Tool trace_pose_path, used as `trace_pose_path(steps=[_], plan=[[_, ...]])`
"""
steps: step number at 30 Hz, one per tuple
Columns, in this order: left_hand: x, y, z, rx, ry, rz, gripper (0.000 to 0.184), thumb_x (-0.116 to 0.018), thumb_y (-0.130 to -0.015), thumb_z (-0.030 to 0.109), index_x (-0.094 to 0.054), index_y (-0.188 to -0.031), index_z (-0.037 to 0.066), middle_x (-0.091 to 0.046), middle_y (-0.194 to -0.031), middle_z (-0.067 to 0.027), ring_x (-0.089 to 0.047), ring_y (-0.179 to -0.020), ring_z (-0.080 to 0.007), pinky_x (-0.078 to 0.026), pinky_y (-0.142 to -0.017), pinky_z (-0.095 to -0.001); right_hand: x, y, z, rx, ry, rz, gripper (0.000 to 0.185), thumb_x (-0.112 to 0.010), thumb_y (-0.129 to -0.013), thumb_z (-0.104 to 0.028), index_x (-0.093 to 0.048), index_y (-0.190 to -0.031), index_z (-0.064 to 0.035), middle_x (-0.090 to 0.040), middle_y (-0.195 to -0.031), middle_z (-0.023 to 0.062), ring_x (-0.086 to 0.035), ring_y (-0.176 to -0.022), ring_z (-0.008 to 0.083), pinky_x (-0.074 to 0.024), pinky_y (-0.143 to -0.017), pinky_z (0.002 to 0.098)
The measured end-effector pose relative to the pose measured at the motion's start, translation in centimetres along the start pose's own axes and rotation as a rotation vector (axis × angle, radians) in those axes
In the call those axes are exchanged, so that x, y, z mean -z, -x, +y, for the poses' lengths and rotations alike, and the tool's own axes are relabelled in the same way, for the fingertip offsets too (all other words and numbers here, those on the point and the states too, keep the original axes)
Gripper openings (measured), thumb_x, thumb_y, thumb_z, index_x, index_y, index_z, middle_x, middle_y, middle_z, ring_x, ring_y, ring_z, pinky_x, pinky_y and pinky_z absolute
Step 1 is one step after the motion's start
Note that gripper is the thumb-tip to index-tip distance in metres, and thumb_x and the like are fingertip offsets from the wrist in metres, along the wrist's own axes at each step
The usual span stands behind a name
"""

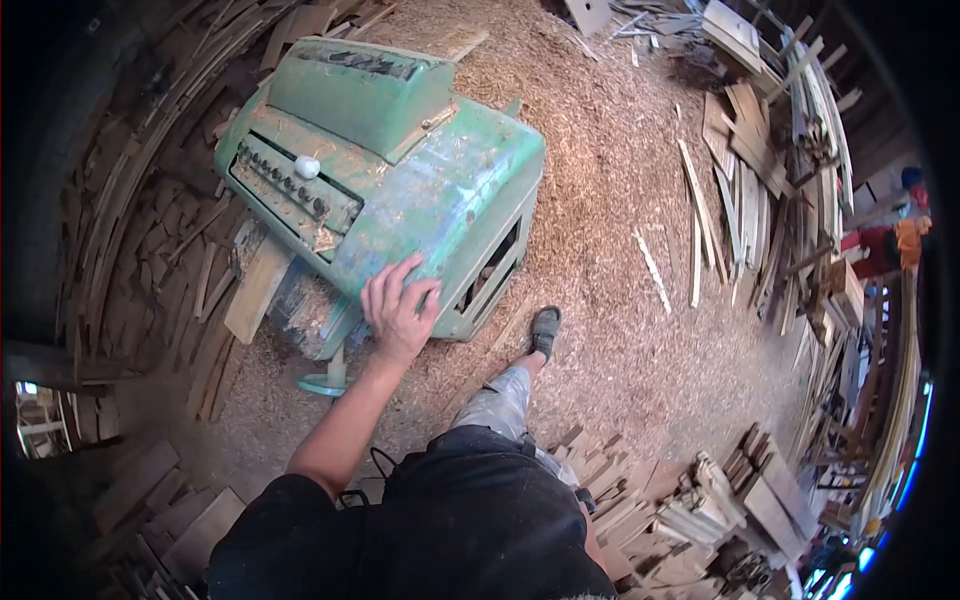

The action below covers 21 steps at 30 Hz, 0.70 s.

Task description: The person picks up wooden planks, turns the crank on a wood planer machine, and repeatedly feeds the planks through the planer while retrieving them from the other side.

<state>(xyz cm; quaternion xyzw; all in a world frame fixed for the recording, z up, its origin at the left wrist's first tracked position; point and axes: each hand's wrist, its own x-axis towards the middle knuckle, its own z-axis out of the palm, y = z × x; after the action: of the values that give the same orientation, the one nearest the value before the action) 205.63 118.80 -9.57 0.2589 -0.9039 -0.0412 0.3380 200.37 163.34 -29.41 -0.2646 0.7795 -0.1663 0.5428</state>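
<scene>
My left hand (402,308) is at the near corner of a large green machine (440,190) with worn paint. Its fingers are spread and slightly bent, and they seem to rest on the casing; nothing is in them. Along the machine's left side runs a slot with a row of dark round parts and a white knob (307,167). A pale green handwheel (325,384) sticks out low beside my forearm. My right hand is out of sight; only a sliver of the right arm shows beside my black shirt (450,525).
Wood shavings (610,200) cover the floor around my sandaled foot (545,330). Loose boards (745,160) are piled at the right, and scrap wood (150,220) is heaped along the left. Short offcuts (700,510) lie behind me on the right. A board (258,290) leans by the machine.
</scene>
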Motion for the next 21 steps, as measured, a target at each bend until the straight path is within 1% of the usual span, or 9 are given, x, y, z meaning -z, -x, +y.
trace_pose_path(steps=[2,4,8,10,11,13,14,15,21], plan=[[-0.2,0.0,0.0,0.020,0.000,0.004,0.013,-0.068,-0.078,0.018,-0.065,-0.090,0.018,-0.057,-0.122,-0.0013,-0.050,-0.112,-0.0275,-0.036,-0.096,-0.0430,3.3,-1.4,0.7,0.004,0.026,-0.011,0.058,-0.057,-0.085,-0.035,-0.050,-0.123,0.0081,-0.056,-0.123,0.0264,-0.052,-0.115,0.0384,-0.0433,-0.094,0.0449],[-0.3,-0.4,0.1,0.009,-0.015,-0.017,0.014,-0.069,-0.075,0.016,-0.064,-0.088,0.018,-0.057,-0.121,-0.0031,-0.050,-0.112,-0.0287,-0.036,-0.095,-0.0436,7.3,-3.0,1.1,0.011,0.057,-0.029,0.058,-0.057,-0.085,-0.035,-0.050,-0.123,0.0081,-0.056,-0.123,0.0265,-0.052,-0.115,0.0384,-0.0434,-0.094,0.0449],[0.0,-1.5,1.0,0.091,-0.045,-0.069,0.015,-0.070,-0.072,0.015,-0.062,-0.084,0.017,-0.057,-0.116,-0.0043,-0.050,-0.110,-0.0293,-0.036,-0.093,-0.0439,15.7,-5.7,1.2,0.021,0.119,-0.076,0.058,-0.057,-0.085,-0.035,-0.050,-0.123,0.0082,-0.056,-0.123,0.0266,-0.053,-0.115,0.0384,-0.0435,-0.094,0.0450],[0.0,-3.0,1.9,0.167,-0.058,-0.096,0.016,-0.070,-0.070,0.014,-0.060,-0.081,0.016,-0.057,-0.109,-0.0041,-0.050,-0.108,-0.0290,-0.036,-0.092,-0.0438,19.9,-7.6,0.9,0.030,0.163,-0.093,0.058,-0.058,-0.085,-0.035,-0.050,-0.123,0.0082,-0.055,-0.123,0.0266,-0.053,-0.115,0.0384,-0.0436,-0.094,0.0450],[-0.4,-3.8,2.3,0.225,-0.055,-0.061,0.017,-0.069,-0.071,0.016,-0.060,-0.084,0.019,-0.057,-0.102,-0.0024,-0.051,-0.102,-0.0274,-0.036,-0.089,-0.0451,21.8,-8.0,1.0,0.027,0.174,-0.101,0.058,-0.058,-0.085,-0.035,-0.050,-0.123,0.0082,-0.055,-0.123,0.0266,-0.053,-0.115,0.0384,-0.0436,-0.094,0.0451],[-1.2,-5.3,2.8,0.319,-0.047,-0.063,0.016,-0.069,-0.071,0.016,-0.059,-0.085,0.017,-0.057,-0.099,-0.0034,-0.052,-0.099,-0.0278,-0.037,-0.087,-0.0442,25.0,-9.3,1.0,0.028,0.217,-0.125,0.058,-0.058,-0.085,-0.035,-0.050,-0.123,0.0083,-0.055,-0.123,0.0267,-0.053,-0.114,0.0384,-0.0437,-0.094,0.0451],[-1.4,-5.8,2.9,0.389,-0.036,-0.072,0.016,-0.068,-0.072,0.015,-0.059,-0.085,0.016,-0.057,-0.097,-0.0044,-0.052,-0.096,-0.0283,-0.037,-0.085,-0.0433,26.5,-10.0,1.0,0.025,0.237,-0.137,0.058,-0.058,-0.085,-0.035,-0.050,-0.123,0.0083,-0.055,-0.123,0.0267,-0.053,-0.114,0.0384,-0.0437,-0.094,0.0451],[-1.8,-6.2,2.8,0.407,-0.053,-0.029,0.016,-0.068,-0.074,0.015,-0.059,-0.087,0.014,-0.058,-0.092,-0.0063,-0.053,-0.089,-0.0291,-0.038,-0.081,-0.0424,27.7,-10.6,0.9,0.025,0.253,-0.149,0.058,-0.058,-0.085,-0.035,-0.050,-0.123,0.0083,-0.055,-0.123,0.0267,-0.053,-0.114,0.0384,-0.0438,-0.094,0.0451],[-1.9,-6.7,2.5,0.445,-0.057,-0.009,0.018,-0.069,-0.074,0.013,-0.059,-0.089,0.012,-0.058,-0.090,-0.0063,-0.055,-0.085,-0.0295,-0.040,-0.078,-0.0426,33.8,-13.4,-0.6,0.043,0.363,-0.191,0.059,-0.058,-0.085,-0.035,-0.050,-0.123,0.0084,-0.055,-0.123,0.0269,-0.053,-0.114,0.0384,-0.0440,-0.093,0.0452]])
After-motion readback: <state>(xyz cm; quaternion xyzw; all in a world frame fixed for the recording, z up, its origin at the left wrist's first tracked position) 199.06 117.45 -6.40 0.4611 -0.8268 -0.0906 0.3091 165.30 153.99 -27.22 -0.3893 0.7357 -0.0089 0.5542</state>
